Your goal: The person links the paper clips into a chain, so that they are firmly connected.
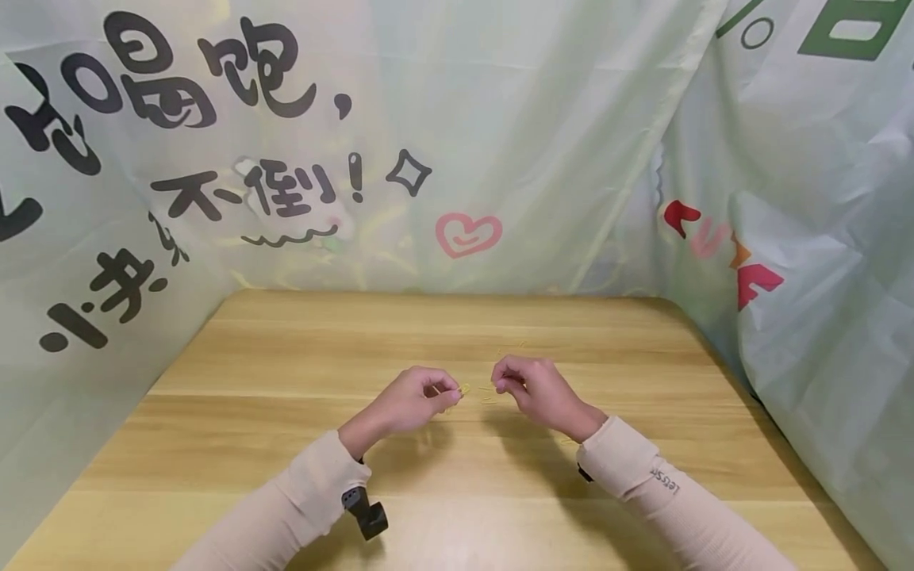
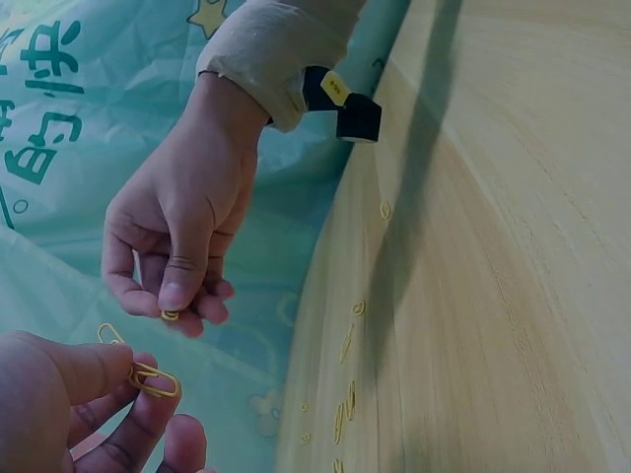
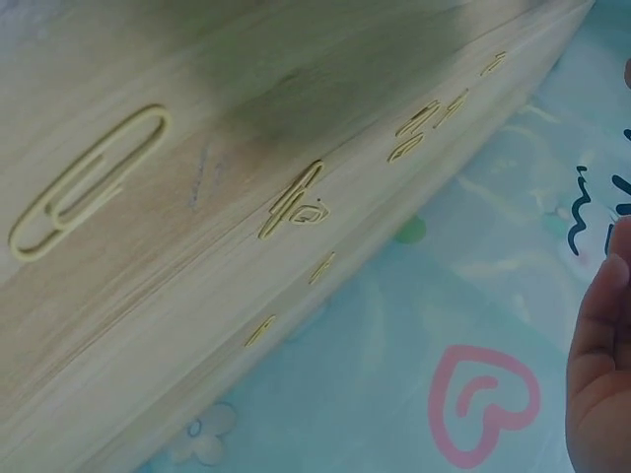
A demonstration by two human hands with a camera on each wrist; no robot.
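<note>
My left hand [image 1: 420, 392] pinches yellow paper clips between thumb and forefinger. Seen closely in the left wrist view, one paper clip [image 2: 156, 380] juts past the fingertips, and another clip [image 2: 110, 333] sticks up behind the thumb. Opposite it, a short gap away, my right hand [image 1: 537, 388] pinches a small yellow paper clip [image 2: 170, 315] with thumb and forefinger, most of it hidden by the fingers. Both hands are raised over the middle of the wooden table [image 1: 457, 492]. Only part of a hand [image 3: 599, 355] enters the right wrist view, at its right edge.
Several loose yellow paper clips lie scattered on the table, among them a large-looking clip [image 3: 89, 182] near the right wrist camera and a cluster [image 3: 293, 202] farther off. Printed cloth [image 1: 543, 119] hangs behind the table and along both sides.
</note>
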